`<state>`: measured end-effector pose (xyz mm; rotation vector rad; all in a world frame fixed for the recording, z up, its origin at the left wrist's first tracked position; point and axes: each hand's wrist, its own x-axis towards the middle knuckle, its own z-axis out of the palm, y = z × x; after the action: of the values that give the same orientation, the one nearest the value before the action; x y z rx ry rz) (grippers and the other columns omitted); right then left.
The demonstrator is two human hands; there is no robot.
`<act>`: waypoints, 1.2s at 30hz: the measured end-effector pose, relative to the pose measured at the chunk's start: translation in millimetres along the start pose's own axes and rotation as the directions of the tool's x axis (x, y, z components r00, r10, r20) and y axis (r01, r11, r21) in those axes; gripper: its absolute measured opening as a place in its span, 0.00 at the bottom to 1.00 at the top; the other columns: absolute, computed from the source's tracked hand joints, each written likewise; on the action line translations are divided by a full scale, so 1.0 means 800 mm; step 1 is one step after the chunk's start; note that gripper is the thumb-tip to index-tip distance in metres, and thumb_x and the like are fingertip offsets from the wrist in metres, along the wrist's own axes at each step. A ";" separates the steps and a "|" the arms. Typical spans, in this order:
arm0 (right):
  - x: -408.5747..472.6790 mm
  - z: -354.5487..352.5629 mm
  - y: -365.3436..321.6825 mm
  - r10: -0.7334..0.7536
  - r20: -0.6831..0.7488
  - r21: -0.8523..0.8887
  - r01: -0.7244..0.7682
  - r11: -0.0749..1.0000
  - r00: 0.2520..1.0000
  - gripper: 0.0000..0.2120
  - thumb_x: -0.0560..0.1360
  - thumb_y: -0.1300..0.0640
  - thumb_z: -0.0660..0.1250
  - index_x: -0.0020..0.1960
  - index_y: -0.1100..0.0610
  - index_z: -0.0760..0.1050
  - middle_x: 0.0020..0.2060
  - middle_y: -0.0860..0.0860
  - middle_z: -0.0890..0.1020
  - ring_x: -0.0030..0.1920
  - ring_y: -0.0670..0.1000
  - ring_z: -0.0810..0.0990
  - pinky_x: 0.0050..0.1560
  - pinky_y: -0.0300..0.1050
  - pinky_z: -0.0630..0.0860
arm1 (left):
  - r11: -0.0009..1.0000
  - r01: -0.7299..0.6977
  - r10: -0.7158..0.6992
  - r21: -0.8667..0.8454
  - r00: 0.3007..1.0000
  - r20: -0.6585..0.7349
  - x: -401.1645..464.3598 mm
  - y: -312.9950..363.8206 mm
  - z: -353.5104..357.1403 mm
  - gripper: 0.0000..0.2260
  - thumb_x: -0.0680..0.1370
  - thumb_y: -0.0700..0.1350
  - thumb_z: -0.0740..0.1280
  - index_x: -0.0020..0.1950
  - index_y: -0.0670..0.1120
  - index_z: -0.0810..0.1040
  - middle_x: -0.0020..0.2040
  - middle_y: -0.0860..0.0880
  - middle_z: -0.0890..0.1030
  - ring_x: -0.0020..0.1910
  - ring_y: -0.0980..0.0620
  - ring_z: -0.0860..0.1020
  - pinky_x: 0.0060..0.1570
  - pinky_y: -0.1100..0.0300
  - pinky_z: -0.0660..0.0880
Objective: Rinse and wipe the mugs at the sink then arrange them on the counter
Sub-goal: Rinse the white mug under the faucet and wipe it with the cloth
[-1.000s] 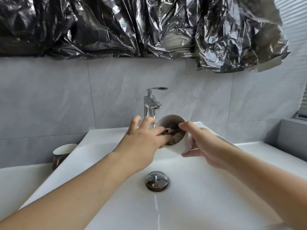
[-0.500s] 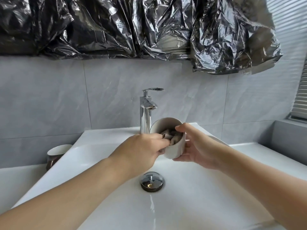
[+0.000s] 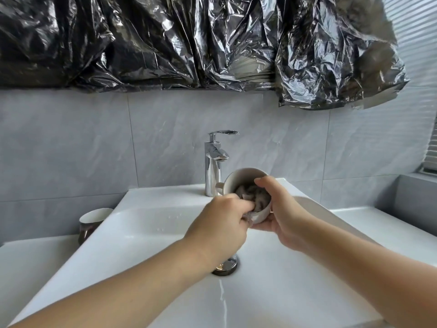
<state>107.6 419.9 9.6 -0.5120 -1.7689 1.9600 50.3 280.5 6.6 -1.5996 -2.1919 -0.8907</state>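
Mug (image 3: 246,183) tilted over the sink (image 3: 165,223), cradled from below by the right hand (image 3: 281,216). Grey cloth (image 3: 254,201) is pinched inside by the left hand (image 3: 224,223). Cloth should be swept round the wall, base included. Second mug (image 3: 93,221) waits on the counter (image 3: 26,263).

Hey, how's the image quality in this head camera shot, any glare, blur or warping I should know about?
Head view: daylight from the right, soft and even. Strong glare patches on the crinkled black plastic sheet and bright highlights on the chrome faucet. Wide-angle bending curves the sink edges and the blinds. The left hand and the cloth in the mug look slightly soft.
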 end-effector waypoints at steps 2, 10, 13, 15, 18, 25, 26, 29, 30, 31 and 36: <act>-0.002 -0.001 0.000 0.065 0.065 -0.037 -0.063 0.997 0.996 0.15 0.76 0.45 0.65 0.56 0.54 0.79 0.53 0.58 0.85 0.50 0.60 0.83 0.58 0.58 0.80 | 0.988 -0.037 0.025 0.151 0.996 0.080 0.000 -0.003 -0.010 0.05 0.78 0.41 0.62 0.46 0.45 0.78 0.45 0.46 0.77 0.45 0.43 0.79 0.46 0.48 0.75; 0.013 -0.021 -0.058 0.222 0.211 -0.432 -0.113 0.895 0.952 0.37 0.60 0.36 0.69 0.64 0.55 0.78 0.53 0.57 0.84 0.50 0.57 0.80 0.54 0.53 0.78 | 0.881 -0.200 0.064 0.429 0.948 0.311 0.029 -0.014 -0.056 0.08 0.80 0.44 0.63 0.54 0.53 0.80 0.49 0.52 0.80 0.49 0.48 0.77 0.48 0.53 0.75; 0.009 -0.019 -0.040 0.169 0.142 -0.514 -0.073 0.855 0.975 0.24 0.72 0.38 0.65 0.59 0.54 0.80 0.48 0.56 0.85 0.47 0.59 0.84 0.52 0.58 0.81 | 0.944 -0.081 -0.027 0.321 0.948 0.318 0.027 -0.020 -0.037 0.07 0.75 0.44 0.68 0.37 0.52 0.74 0.37 0.50 0.77 0.42 0.46 0.77 0.43 0.49 0.77; 0.020 -0.020 -0.028 0.085 0.086 -0.487 -0.033 0.873 0.993 0.18 0.75 0.41 0.65 0.54 0.53 0.81 0.42 0.54 0.86 0.43 0.58 0.85 0.52 0.61 0.82 | 0.964 -0.019 -0.060 0.265 0.957 0.285 0.026 -0.025 -0.024 0.07 0.74 0.44 0.69 0.37 0.49 0.74 0.37 0.49 0.78 0.42 0.46 0.77 0.44 0.51 0.77; 0.027 -0.018 -0.021 0.042 0.071 -0.387 -0.012 0.922 0.997 0.18 0.76 0.41 0.63 0.54 0.53 0.81 0.40 0.54 0.85 0.41 0.58 0.84 0.54 0.61 0.80 | 0.994 0.101 -0.105 0.038 0.987 0.121 0.026 -0.017 -0.008 0.02 0.73 0.40 0.68 0.43 0.42 0.79 0.38 0.42 0.80 0.39 0.50 0.82 0.44 0.51 0.79; 0.038 -0.033 -0.019 0.240 0.179 -0.361 -0.164 0.918 0.954 0.30 0.66 0.41 0.72 0.62 0.58 0.78 0.57 0.64 0.82 0.46 0.63 0.84 0.50 0.60 0.83 | 1.000 0.010 -0.015 0.021 0.975 0.223 0.014 -0.022 -0.019 0.09 0.74 0.37 0.62 0.46 0.47 0.81 0.38 0.48 0.81 0.39 0.56 0.83 0.45 0.57 0.79; 0.038 -0.039 -0.023 0.278 0.211 -0.351 -0.193 0.916 0.937 0.35 0.63 0.41 0.72 0.64 0.59 0.77 0.60 0.65 0.81 0.47 0.63 0.84 0.49 0.58 0.82 | 0.997 -0.056 0.043 0.049 0.969 0.242 0.017 -0.026 -0.027 0.11 0.73 0.40 0.61 0.49 0.50 0.82 0.39 0.50 0.82 0.42 0.55 0.82 0.46 0.57 0.78; 0.042 -0.048 -0.028 0.272 0.271 -0.340 -0.172 0.925 0.924 0.35 0.62 0.40 0.70 0.65 0.58 0.78 0.59 0.62 0.83 0.50 0.61 0.84 0.51 0.56 0.82 | 0.981 -0.138 0.098 0.140 0.961 0.260 0.023 -0.035 -0.038 0.16 0.73 0.44 0.61 0.56 0.55 0.81 0.47 0.53 0.85 0.49 0.53 0.81 0.50 0.55 0.77; 0.042 -0.048 -0.027 0.255 0.264 -0.334 -0.160 0.929 0.930 0.33 0.64 0.41 0.70 0.64 0.57 0.78 0.58 0.61 0.83 0.50 0.60 0.84 0.52 0.57 0.82 | 0.977 -0.127 0.080 0.170 0.963 0.257 0.024 -0.037 -0.036 0.15 0.74 0.44 0.61 0.57 0.55 0.80 0.47 0.53 0.84 0.48 0.53 0.81 0.48 0.54 0.77; 0.041 -0.046 -0.025 0.229 0.241 -0.326 -0.144 0.934 0.943 0.29 0.67 0.41 0.69 0.63 0.56 0.79 0.55 0.60 0.85 0.49 0.60 0.84 0.53 0.58 0.82 | 0.976 -0.105 0.056 0.188 0.967 0.249 0.024 -0.036 -0.032 0.12 0.75 0.44 0.63 0.55 0.54 0.80 0.44 0.52 0.83 0.45 0.52 0.80 0.46 0.54 0.77; 0.032 -0.022 -0.017 0.094 0.125 -0.294 -0.053 0.954 0.988 0.13 0.77 0.47 0.63 0.52 0.55 0.79 0.38 0.54 0.85 0.41 0.58 0.84 0.54 0.62 0.81 | 0.987 0.158 -0.155 -0.021 0.981 0.117 0.020 -0.014 -0.008 0.03 0.75 0.39 0.69 0.41 0.42 0.81 0.35 0.43 0.80 0.34 0.54 0.82 0.37 0.60 0.76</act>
<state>97.0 449.7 22.0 -0.5563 -2.1723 1.8304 33.5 286.2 16.7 -1.5438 -2.4232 -0.8988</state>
